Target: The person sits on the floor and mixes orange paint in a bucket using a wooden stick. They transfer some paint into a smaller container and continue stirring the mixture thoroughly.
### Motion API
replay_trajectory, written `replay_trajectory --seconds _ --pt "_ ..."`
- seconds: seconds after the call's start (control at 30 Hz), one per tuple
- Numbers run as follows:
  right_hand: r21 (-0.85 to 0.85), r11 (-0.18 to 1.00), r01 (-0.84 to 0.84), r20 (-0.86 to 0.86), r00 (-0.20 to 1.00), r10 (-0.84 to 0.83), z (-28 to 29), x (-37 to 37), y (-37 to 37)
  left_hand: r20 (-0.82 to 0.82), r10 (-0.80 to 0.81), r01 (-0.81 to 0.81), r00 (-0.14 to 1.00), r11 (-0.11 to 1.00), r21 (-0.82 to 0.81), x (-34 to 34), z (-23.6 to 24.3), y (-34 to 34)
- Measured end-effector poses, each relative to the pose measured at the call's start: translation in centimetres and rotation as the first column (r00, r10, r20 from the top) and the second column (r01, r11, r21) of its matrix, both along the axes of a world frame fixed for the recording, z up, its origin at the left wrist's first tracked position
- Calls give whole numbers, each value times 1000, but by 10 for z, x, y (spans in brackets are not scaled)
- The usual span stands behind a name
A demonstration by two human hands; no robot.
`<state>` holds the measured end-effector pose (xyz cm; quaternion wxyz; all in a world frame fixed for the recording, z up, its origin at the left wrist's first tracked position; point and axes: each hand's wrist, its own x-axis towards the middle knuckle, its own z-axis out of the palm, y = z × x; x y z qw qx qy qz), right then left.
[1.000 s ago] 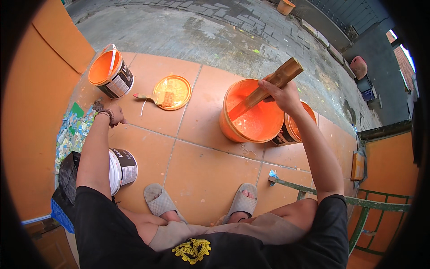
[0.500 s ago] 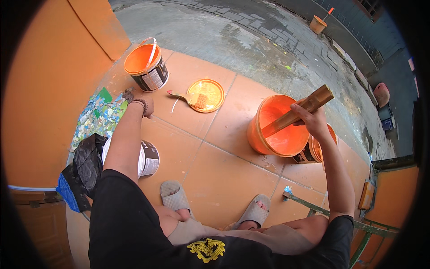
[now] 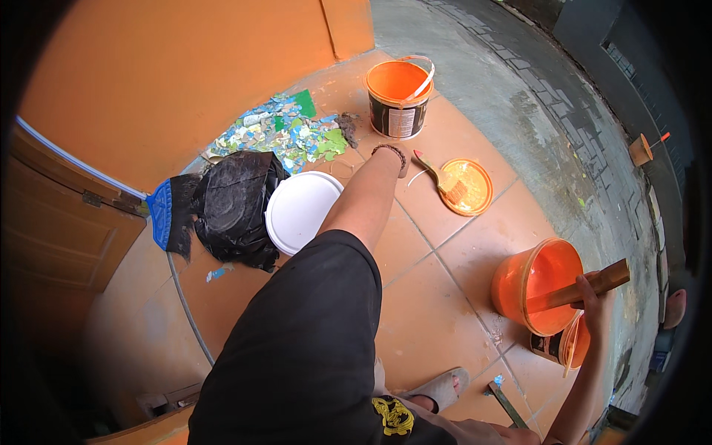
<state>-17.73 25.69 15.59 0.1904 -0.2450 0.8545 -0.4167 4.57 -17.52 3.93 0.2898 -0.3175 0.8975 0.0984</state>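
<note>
My right hand is closed round a thick bamboo stick, whose lower end reaches into a large orange bucket coated with orange paint inside. My left arm stretches forward, a bracelet at the wrist. Little of my left hand shows; its fingers are hidden. It is close to a paintbrush lying across an orange paint-smeared lid. Just beyond stands an orange-rimmed paint pail with a raised white handle. A second paint pail stands beside the large bucket, partly hidden.
A white-lidded pail stands by my left arm, next to a black plastic bag and a blue broom. Paint flakes lie in a heap along the orange wall. Near my sandal is a green metal bar.
My view has swung left, so the scene sits further right and more of the bag, broom and white lid shows. The bamboo stick leans lower. My left arm still reaches forward.
</note>
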Motion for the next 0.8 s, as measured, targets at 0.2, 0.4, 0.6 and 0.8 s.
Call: replay_trajectory --seconds 0.2,0.4,0.6,0.8 --pt "-203 979 23 -84 996 -41 -23 -16 -18 -51 9 -7 999 999 34 -18 -7 11" --pt "-18 997 69 -133 989 -70 -22 -42 13 -78 -20 21 997 1000 13 -25 -20 13" --pt "-13 1000 -22 11 1000 23 2 8 -6 30 -35 35 999 999 2 -10 -4 6" --pt "-128 992 4 -30 1000 -8 -7 -5 -33 30 -63 63 998 998 -22 -10 -31 -7"
